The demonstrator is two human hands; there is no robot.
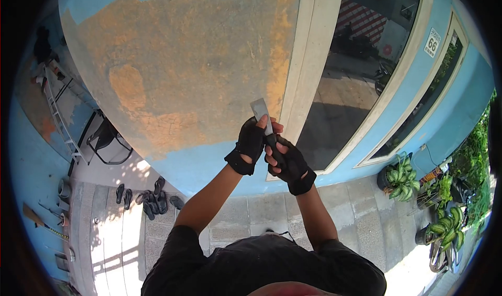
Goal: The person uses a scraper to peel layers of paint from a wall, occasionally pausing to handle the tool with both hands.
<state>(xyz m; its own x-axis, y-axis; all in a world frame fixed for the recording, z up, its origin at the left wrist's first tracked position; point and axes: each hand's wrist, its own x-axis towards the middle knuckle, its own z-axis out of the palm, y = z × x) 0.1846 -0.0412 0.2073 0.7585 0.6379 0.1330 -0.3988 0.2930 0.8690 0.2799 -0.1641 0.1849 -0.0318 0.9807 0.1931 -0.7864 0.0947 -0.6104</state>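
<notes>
Both my hands, in black fingerless gloves, are on one putty knife [259, 108] held in front of the wall. Its flat metal blade points up and slightly left. My right hand [287, 162] is wrapped round the dark handle. At the blade, my left hand [252, 141] pinches the metal between thumb and fingers. Behind them stands the blue wall [204, 165], with a large patch of bare grey and orange plaster [198, 60] where paint is gone. The blade looks apart from the wall, though the distance is hard to judge.
A cream-framed glass door [350, 86] is right of the patch. Several sandals [157, 199] lie on the paving at left, near a black chair [109, 141] and a ladder [56, 107] with a person [43, 47] on or beside it. Potted plants [401, 180] line the right.
</notes>
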